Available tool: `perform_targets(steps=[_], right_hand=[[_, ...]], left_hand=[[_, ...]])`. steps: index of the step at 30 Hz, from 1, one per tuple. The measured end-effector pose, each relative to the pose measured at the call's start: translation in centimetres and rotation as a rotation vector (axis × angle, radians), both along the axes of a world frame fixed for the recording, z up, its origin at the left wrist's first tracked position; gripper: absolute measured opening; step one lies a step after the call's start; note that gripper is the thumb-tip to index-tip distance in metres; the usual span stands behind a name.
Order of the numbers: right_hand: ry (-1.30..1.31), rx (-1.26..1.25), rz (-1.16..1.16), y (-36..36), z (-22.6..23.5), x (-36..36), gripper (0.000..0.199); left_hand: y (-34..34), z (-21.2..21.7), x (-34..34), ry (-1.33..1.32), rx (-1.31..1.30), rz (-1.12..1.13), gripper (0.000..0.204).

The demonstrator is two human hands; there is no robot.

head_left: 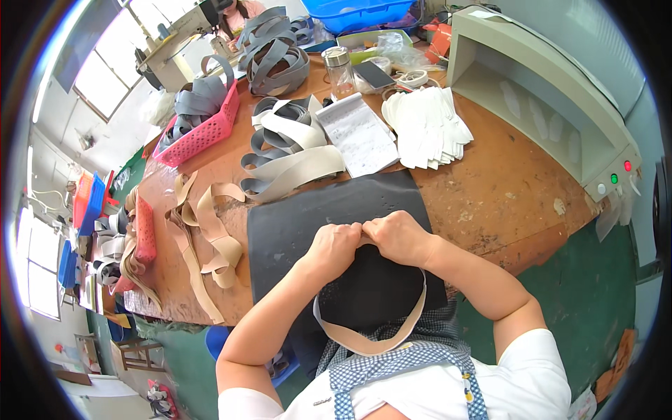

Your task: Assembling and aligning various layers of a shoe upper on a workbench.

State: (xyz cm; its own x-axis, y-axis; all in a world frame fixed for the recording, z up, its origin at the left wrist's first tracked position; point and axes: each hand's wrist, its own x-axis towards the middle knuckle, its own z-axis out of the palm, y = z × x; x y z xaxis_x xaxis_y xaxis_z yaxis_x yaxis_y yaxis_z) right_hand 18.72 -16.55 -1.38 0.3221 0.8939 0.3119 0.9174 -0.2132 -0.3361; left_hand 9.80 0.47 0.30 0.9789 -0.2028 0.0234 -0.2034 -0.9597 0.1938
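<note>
Beige strap in two-handed grip

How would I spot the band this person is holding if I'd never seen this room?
Find the brown table, then the black mat along its near edge. Over that mat, the left hand and right hand hold a beige band. Unlike the similar strips lying to the left, it hangs in a loop.

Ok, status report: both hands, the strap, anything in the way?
Left hand, right hand: together, gripping tan strap. Strap looped toward the apron. Black mat beneath; nothing seems in the way.
</note>
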Motion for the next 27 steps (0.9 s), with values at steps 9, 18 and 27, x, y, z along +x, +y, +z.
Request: perform_targets(steps=[9, 18, 27], right_hand=[[-0.049, 0.063, -0.095, 0.8, 0.1, -2.1, 0.005], [0.008, 0.089, -0.151, 0.8, 0.4, -1.3, 0.016], [1.073, 0.247, -0.213, -1.1, 2.2, 0.2, 0.017]], left_hand=[[0.1, -1.4, -2.1, -0.166, -0.026, 0.151, 0.008], [0.9, -0.4, -2.1, -0.042, -0.225, 0.228, 0.008], [2.6, 0.8, -4.2, -0.073, -0.646, 0.465, 0.014]])
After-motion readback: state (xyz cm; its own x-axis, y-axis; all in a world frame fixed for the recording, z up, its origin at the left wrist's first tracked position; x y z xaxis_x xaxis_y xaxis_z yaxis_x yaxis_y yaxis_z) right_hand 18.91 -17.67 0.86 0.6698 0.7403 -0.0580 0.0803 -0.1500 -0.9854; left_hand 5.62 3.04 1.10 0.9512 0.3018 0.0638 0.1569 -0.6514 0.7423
